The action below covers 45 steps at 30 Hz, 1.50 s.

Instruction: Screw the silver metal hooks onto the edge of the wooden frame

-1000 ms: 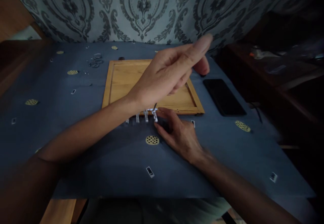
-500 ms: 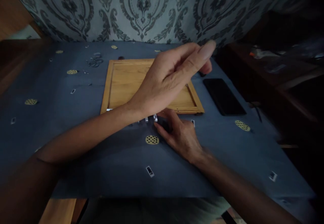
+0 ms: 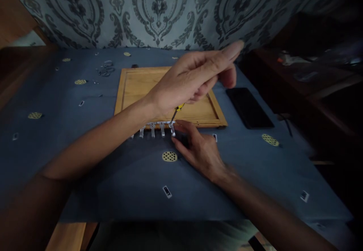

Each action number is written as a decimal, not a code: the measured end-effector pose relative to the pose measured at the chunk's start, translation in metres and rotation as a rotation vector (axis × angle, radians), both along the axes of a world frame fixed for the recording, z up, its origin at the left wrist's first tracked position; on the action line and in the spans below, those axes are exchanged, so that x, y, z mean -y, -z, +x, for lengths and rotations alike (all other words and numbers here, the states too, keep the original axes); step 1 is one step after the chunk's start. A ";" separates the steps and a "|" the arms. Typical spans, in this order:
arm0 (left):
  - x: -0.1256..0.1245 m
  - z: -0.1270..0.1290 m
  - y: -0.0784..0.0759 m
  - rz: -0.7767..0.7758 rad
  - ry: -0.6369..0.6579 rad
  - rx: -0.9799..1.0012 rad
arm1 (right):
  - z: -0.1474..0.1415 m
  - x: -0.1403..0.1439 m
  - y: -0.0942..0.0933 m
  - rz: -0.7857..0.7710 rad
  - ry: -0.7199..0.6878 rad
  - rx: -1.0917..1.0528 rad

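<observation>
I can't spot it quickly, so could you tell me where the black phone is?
The black phone lies on the blue cloth, right of the wooden board.

Grey-blue damask-patterned wallpaper point(image 3: 159, 13) behind table; dark blue cloth-covered table point(image 3: 85, 160); dim light; dark wooden furniture, perhaps shelf point(image 3: 312, 84), at right.

Dim, bluish light; dark corners, right side in shadow; edges bent, soft blur.
</observation>
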<state>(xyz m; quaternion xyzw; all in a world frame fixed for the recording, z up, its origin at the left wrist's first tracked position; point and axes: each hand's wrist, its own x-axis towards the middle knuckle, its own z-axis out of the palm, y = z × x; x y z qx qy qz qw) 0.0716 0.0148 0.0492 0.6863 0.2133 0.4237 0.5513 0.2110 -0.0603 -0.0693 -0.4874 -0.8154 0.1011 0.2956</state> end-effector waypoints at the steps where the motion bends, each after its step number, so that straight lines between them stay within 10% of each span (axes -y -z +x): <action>1: 0.002 0.001 0.002 0.036 -0.080 0.007 | 0.000 0.000 0.000 -0.001 -0.002 0.000; 6: 0.013 0.006 0.010 0.014 -0.332 0.102 | 0.000 0.000 0.000 -0.035 -0.010 -0.018; 22: -0.002 0.007 0.010 -0.042 -0.053 0.064 | 0.000 0.000 0.000 -0.027 -0.019 -0.021; 29: 0.009 0.006 0.009 0.179 -0.295 0.004 | 0.000 0.000 -0.001 -0.033 -0.019 -0.008; 45: 0.009 0.009 0.007 0.038 -0.256 0.105 | 0.000 0.000 -0.001 -0.019 -0.005 0.015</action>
